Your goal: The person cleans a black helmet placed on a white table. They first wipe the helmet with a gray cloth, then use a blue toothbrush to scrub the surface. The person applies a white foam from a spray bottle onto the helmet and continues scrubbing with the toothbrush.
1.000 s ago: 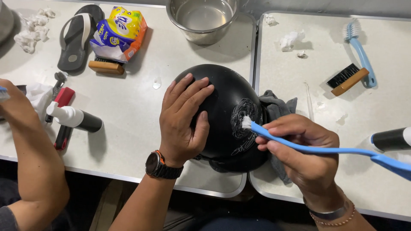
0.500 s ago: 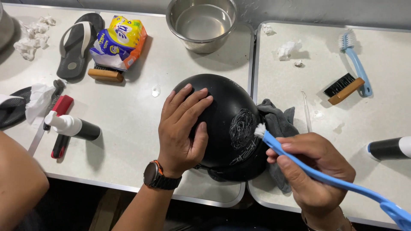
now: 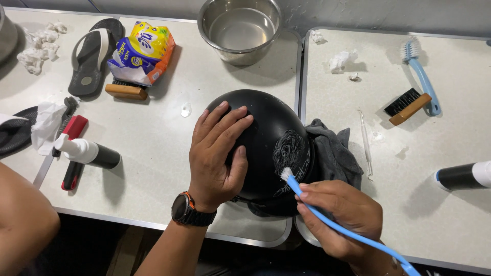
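A black helmet [image 3: 271, 130] sits dome up on the white table, near its front edge. My left hand [image 3: 217, 153] lies flat on the dome's left side, fingers spread, a dark watch on its wrist. My right hand [image 3: 340, 217] grips a long light-blue brush [image 3: 327, 214] by its handle. The white bristles touch a pale scuffed drawing on the helmet's right flank [image 3: 291, 153]. A grey cloth [image 3: 332, 151] is bunched under the helmet's right side.
Steel bowl [image 3: 240, 28] at the back. A flip-flop [image 3: 94, 53], a yellow packet [image 3: 143, 48] and a wooden brush [image 3: 125, 92] lie far left. A spray bottle [image 3: 87, 152] and red tool [image 3: 71, 153] sit left. Another person's arm [image 3: 23, 225] shows lower left. A second blue brush [image 3: 422, 76], a wooden-backed brush [image 3: 406, 106] and another bottle [image 3: 463, 176] lie on the right.
The brush head has slid down and left over the scuffed drawing. The other person's arm has drawn back to the lower left. My left hand stays on the helmet.
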